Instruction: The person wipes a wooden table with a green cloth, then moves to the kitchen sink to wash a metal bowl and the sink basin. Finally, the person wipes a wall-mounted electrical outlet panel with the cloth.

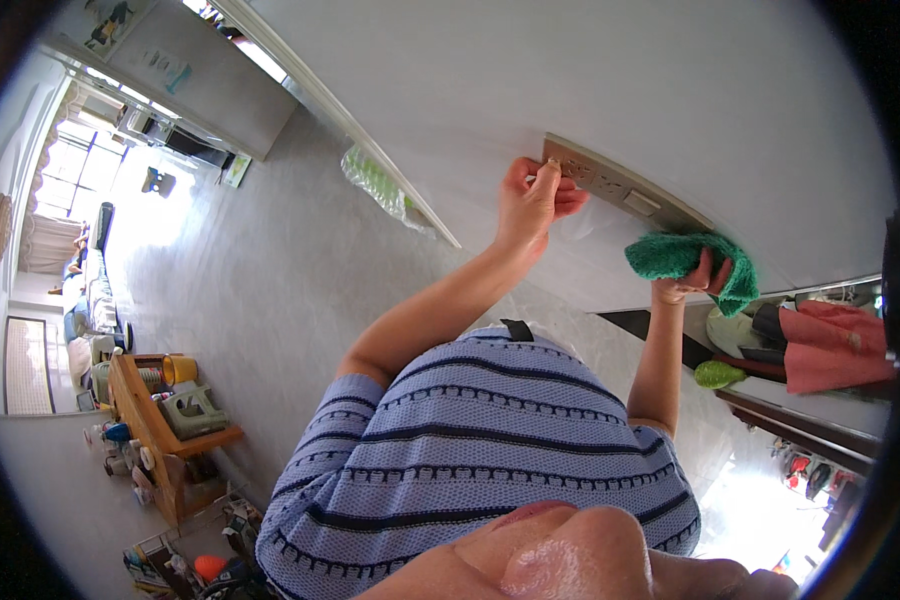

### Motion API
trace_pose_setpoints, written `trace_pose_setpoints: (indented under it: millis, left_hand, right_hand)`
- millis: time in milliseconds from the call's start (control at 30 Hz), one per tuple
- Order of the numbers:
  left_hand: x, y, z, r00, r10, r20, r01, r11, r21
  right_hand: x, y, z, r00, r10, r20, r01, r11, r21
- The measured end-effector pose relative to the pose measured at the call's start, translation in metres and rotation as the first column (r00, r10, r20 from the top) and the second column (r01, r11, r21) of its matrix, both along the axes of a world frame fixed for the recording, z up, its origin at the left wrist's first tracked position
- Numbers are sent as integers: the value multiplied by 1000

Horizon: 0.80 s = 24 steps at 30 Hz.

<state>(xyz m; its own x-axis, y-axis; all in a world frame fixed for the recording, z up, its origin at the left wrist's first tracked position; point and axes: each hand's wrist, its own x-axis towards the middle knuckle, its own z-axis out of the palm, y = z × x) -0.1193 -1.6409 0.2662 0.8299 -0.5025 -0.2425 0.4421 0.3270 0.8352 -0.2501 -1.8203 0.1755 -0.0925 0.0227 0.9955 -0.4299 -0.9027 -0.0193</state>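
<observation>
A long bronze-coloured panel of wall sockets and a switch (607, 184) is fixed to the white wall (645, 82) before me. My left hand (534, 201) is at its left end, the thumb touching the lower corner by the socket holes. The other fingers of that hand are partly curled and spread just below the panel. In my right hand (694, 279) is a bunched green fluffy cloth (675, 257), held close under the panel's right end. Part of the right hand is hidden by the cloth. The wide rocker switch (642, 201) lies between the hands.
Clear plastic wrap with green contents (375, 184) is on the floor by the wall's edge. Behind to the left, a wooden shelf unit (154, 442) bears a grey-green plastic stool (195, 411) and a yellow pot (180, 369). At right, a red cloth (832, 345) hangs near a ledge.
</observation>
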Motion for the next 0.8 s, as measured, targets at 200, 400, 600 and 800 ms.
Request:
trace_pose_setpoints:
  millis: [200, 400, 600, 800]
  left_hand:
    - [4, 0, -12, 995, 20, -95, -28, 996, -90]
    - [12, 15, -10, 991, -113, -78, 85, 953, -290]
    - [10, 11, -8, 995, -92, -31, 86, 985, -152]
    - [8, 7, -5, 992, -49, -118, 31, 989, -148]
  right_hand:
    - [-3, 3, 2, 998, 8, -56, -9, 1000, -8]
    - [-8, -13, -19, 995, 13, -103, -14, 1000, -5]
    - [-10, -15, -23, 989, -41, -143, 38, 999, -27]
    - [0, -4, -1, 996, 85, 1, -85, 996, -37]
